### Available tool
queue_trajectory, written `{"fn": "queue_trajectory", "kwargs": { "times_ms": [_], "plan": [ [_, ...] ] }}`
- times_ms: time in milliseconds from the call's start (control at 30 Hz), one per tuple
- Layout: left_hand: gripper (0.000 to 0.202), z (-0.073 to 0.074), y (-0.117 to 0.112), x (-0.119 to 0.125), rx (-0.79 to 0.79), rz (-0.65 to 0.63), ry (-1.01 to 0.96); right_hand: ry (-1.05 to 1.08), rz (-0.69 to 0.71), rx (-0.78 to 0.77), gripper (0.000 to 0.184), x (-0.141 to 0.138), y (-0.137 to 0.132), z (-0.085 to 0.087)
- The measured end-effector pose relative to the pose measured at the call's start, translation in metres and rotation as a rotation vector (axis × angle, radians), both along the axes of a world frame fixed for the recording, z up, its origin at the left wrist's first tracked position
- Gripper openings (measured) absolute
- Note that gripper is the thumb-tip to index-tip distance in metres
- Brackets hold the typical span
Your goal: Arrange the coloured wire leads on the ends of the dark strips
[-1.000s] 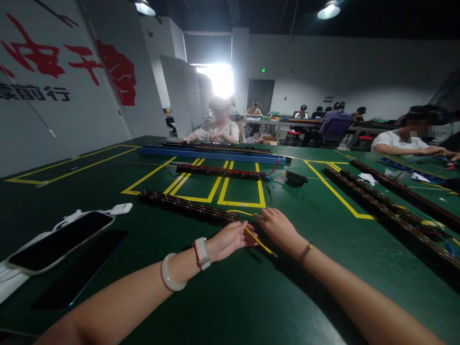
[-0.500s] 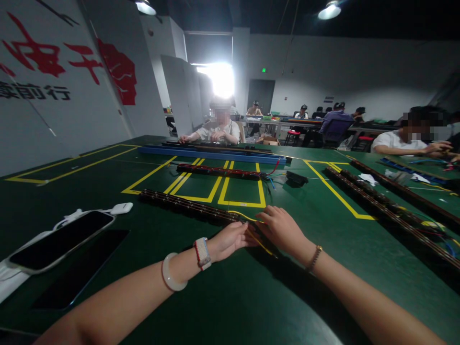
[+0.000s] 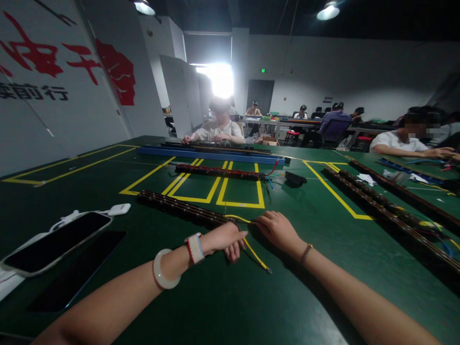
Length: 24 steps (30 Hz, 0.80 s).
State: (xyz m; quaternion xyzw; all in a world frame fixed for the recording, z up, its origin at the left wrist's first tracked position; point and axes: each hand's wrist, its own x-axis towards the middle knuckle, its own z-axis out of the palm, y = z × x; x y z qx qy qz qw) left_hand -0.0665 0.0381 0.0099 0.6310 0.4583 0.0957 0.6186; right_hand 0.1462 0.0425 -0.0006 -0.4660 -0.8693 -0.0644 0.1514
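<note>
A long dark strip [image 3: 183, 207] with thin bright lines along its top lies slantwise in front of me. My left hand [image 3: 230, 239] is at its near right end, knuckles up and fingers curled down. By its thumb a yellow wire [image 3: 256, 254] comes out, running over the table to a small metal tip. The fingers seem closed on that wire, though the grip is partly hidden. Another stretch of yellow wire [image 3: 237, 218] leads from the strip's end to my right hand [image 3: 278, 229], whose bent fingers close on it; their tips are hidden.
Phones [image 3: 57, 243] and a white cable lie at left. Ahead are a dark strip with red wires [image 3: 219, 171], a black piece [image 3: 295, 179] and a blue rail [image 3: 208, 154]. More long strips [image 3: 391, 211] lie at right. Co-workers [image 3: 221, 127] sit across and at right.
My left hand has turned over and shifted slightly left, its fingers now hanging downward. The wire's metal tip has come nearer to me. My right hand has drawn slightly down, its fingers more bent.
</note>
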Motion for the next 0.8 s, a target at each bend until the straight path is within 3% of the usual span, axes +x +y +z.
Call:
{"fn": "queue_trajectory", "kwargs": {
  "times_ms": [133, 333, 400, 467, 533, 567, 667, 800],
  "plan": [
    [0.057, 0.003, -0.002, 0.004, 0.12, -0.059, 0.169, -0.02, 0.013, 0.004, 0.026, -0.001, 0.001, -0.005],
    [0.052, 0.003, -0.011, 0.011, 0.297, -0.029, 0.375, 0.049, 0.014, -0.01, 0.025, -0.003, 0.003, -0.008],
    [0.05, 0.002, -0.016, 0.011, 0.605, -0.036, 0.458, 0.122, 0.017, -0.034, 0.025, -0.006, 0.003, -0.004],
    [0.045, 0.001, -0.025, 0.012, 1.086, -0.11, 0.45, 0.216, 0.025, -0.074, 0.025, -0.011, 0.005, 0.0],
    [0.039, -0.003, -0.034, 0.014, 1.515, -0.274, 0.318, 0.303, 0.044, -0.124, 0.026, -0.018, 0.006, 0.004],
    [0.036, -0.005, -0.039, 0.014, 1.658, -0.345, 0.241, 0.331, 0.058, -0.15, 0.027, -0.023, 0.006, 0.006],
    [0.034, -0.011, -0.045, 0.015, 1.874, -0.466, 0.085, 0.33, 0.094, -0.213, 0.035, -0.039, 0.006, 0.009],
    [0.036, -0.016, -0.041, 0.013, 1.909, -0.572, 0.03, 0.197, 0.052, -0.178, 0.054, -0.062, 0.007, 0.009]
  ]
}}
